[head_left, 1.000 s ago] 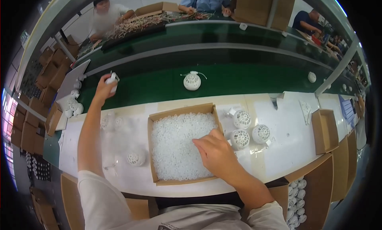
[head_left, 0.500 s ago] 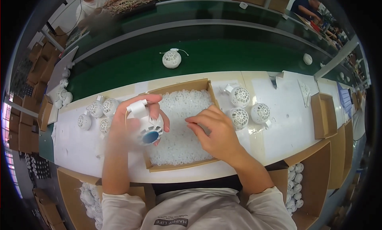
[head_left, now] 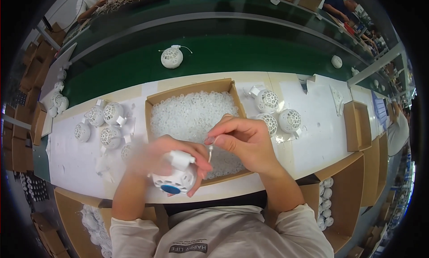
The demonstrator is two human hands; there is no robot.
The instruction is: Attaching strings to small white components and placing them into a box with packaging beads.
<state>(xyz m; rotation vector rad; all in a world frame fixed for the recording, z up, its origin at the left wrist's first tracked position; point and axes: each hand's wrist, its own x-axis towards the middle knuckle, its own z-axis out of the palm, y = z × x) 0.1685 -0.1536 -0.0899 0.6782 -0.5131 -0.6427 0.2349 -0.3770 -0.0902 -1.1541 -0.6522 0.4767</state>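
Note:
My left hand (head_left: 163,146), partly blurred, is wrapped round a white ball-shaped housing (head_left: 182,176) with slots, a small white box on its upper side and a blue disc (head_left: 170,189) facing me. A short white cord (head_left: 210,155) stands up beside my left fingertips. At its upper end, the thumb and forefinger of my right hand (head_left: 246,141) are pinched on a whitish bit too small to make out. Both hands are over the near part of a shallow cardboard tray (head_left: 190,87), which is full of small clear rings (head_left: 192,113).
White lattice balls (head_left: 113,113) stand left of the tray, others (head_left: 268,100) to its right. Beyond the white table, a green conveyor belt (head_left: 120,63) carries another ball (head_left: 172,57). Open cartons (head_left: 353,193) with white balls flank me. A small cardboard box (head_left: 357,126) is far right.
My left hand has brought the ball nearer to me, turning the blue disc downward. My right fingertips now meet the cord's end beside it. The whole view has shifted a little.

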